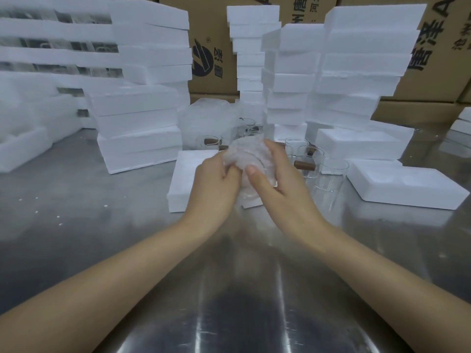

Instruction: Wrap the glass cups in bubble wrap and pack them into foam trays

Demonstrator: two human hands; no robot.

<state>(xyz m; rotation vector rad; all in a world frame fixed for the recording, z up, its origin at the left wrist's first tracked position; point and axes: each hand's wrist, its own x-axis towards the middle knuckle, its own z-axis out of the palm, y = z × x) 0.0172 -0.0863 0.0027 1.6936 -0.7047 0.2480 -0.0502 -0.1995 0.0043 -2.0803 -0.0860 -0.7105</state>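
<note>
Bubble-wrapped cup (248, 159) | left hand (212, 184), right hand (277, 182): both grips clamped around it | above foam tray (182, 179)

white foam trays (407, 183), brown cup handles (300, 165)

behind the foam stacks (362, 62), the cardboard boxes (211, 47) carry upside-down black print: a logo, chinese characters "唐泽", and a large "a".

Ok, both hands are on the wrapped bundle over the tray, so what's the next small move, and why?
Probably tuck in the loose wrap and lower the bundle into the tray right beneath it. Both the left hand and right hand already close around it, the bubble wrap seems to cover the cup fully, and bare cups wait just to the right.
</note>
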